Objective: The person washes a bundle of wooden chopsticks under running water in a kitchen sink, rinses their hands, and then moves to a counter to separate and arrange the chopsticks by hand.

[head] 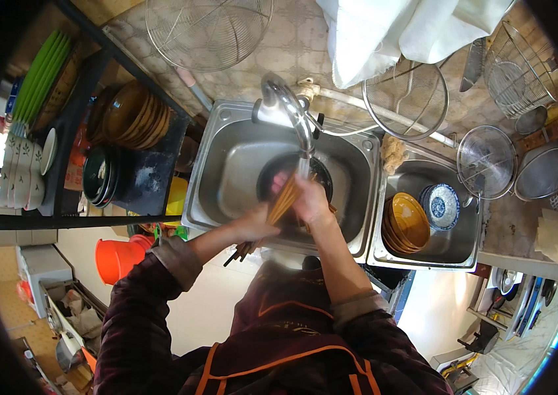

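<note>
A bundle of brown wooden chopsticks (283, 203) is held slantwise over the larger steel sink basin (224, 163). My left hand (254, 223) grips its lower part, and dark chopstick ends (240, 253) stick out past the basin's front edge. Around the upper part closes my right hand (312, 201), with more stick ends showing at its right side. Water (303, 168) runs from the chrome faucet (299, 116) onto the right hand and the sticks. Beneath both hands sits a dark round bowl (265, 180), its inside partly hidden.
Brown bowls (407, 222) and blue-patterned bowls (442, 207) stand in the smaller basin (457, 252). Wire strainers (405, 101) and a white cloth (368, 39) hang at the wall. Stacked dishes (135, 116) fill a dark shelf (143, 180) at left, above an orange bucket (118, 259).
</note>
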Available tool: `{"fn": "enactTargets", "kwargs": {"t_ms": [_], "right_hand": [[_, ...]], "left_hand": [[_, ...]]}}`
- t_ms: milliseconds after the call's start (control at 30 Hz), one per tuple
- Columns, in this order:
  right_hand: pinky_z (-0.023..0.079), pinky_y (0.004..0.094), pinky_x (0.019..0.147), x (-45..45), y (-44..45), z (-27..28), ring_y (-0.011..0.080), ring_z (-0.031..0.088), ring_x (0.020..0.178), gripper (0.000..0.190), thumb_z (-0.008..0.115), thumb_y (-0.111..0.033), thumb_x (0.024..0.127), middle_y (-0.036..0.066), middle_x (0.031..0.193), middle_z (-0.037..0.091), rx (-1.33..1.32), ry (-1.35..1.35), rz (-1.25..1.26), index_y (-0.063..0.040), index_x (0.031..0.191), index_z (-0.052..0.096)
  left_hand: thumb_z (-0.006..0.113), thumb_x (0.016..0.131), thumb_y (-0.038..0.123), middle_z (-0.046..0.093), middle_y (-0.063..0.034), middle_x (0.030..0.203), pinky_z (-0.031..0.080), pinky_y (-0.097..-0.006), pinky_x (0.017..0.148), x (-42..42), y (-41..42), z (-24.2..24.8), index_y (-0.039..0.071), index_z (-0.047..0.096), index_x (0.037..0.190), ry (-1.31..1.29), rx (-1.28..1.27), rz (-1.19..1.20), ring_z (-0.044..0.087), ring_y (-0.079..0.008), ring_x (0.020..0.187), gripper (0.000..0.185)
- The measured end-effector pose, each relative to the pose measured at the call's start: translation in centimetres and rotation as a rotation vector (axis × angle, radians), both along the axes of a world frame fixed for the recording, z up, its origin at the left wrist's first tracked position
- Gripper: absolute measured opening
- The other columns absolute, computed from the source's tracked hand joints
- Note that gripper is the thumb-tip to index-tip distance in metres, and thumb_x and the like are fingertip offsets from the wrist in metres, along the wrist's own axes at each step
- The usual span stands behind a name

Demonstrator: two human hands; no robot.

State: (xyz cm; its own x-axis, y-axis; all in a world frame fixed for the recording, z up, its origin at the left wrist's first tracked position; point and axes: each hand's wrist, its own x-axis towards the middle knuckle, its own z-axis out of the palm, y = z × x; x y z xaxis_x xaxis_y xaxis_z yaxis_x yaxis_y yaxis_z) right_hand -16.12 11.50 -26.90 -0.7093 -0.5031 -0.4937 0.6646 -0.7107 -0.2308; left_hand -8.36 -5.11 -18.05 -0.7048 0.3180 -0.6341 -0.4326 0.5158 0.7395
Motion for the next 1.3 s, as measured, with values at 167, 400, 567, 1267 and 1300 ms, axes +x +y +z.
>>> {"fn": "enactTargets", "kwargs": {"t_ms": [167,400,567,1267,1300], "right_hand": [[0.055,0.0521,0.09,0.0,-0.4,-2.6,0.0362,0.066,0.1,0.026,0.055,-0.016,0.102,0.022,0.112,0.065,0.226,0.073,-0.057,0.004,0.119,0.057],[0.055,0.0402,0.061,-0.6,-1.1,-0.7,0.0269,0.066,0.073,0.021,0.058,-0.016,0.101,0.014,0.088,0.065,0.49,0.034,-0.103,0.004,0.106,0.06],[0.056,0.0351,0.058,-2.6,0.6,-4.4,0.0226,0.061,0.065,0.009,0.058,-0.004,0.096,0.012,0.08,0.061,0.222,0.047,-0.192,0.003,0.101,0.06],[0.054,0.0447,0.088,-1.6,5.4,5.1,0.0268,0.063,0.08,0.005,0.063,0.001,0.09,0.011,0.08,0.062,0.268,0.299,-0.685,-0.003,0.09,0.061],[0.054,0.0456,0.09,-1.5,6.0,5.0,0.0268,0.063,0.08,0.005,0.063,0.001,0.09,0.011,0.081,0.062,0.242,0.333,-0.687,-0.003,0.089,0.061]], "left_hand": [[0.07,0.089,0.015,0.064,-0.0181,0.081,0.055,-0.0396,0.05,0.2,0.7,1.8,-0.005,0.036,0.118,0.018,-0.183,-0.023,0.068,-0.0242,0.061,0.049],[0.072,0.084,0.013,0.062,-0.0304,0.104,0.055,-0.0534,0.078,2.3,1.9,-0.1,-0.004,0.037,0.124,0.404,-0.719,-0.341,0.07,-0.0355,0.091,0.056],[0.072,0.087,0.014,0.063,-0.0161,0.086,0.054,-0.0392,0.056,-0.6,-0.3,3.3,0.002,0.043,0.116,-0.179,0.07,-0.059,0.07,-0.024,0.072,0.042],[0.052,0.103,0.026,0.061,-0.0126,0.098,0.052,-0.0547,0.09,-9.6,9.9,-12.7,0.002,0.058,0.098,-0.276,1.234,1.449,0.061,-0.0341,0.092,0.026],[0.054,0.102,0.024,0.061,-0.0126,0.1,0.054,-0.052,0.087,-10.1,10.7,-13.1,0.002,0.059,0.1,-0.226,1.184,1.449,0.062,-0.0316,0.092,0.023]]}}
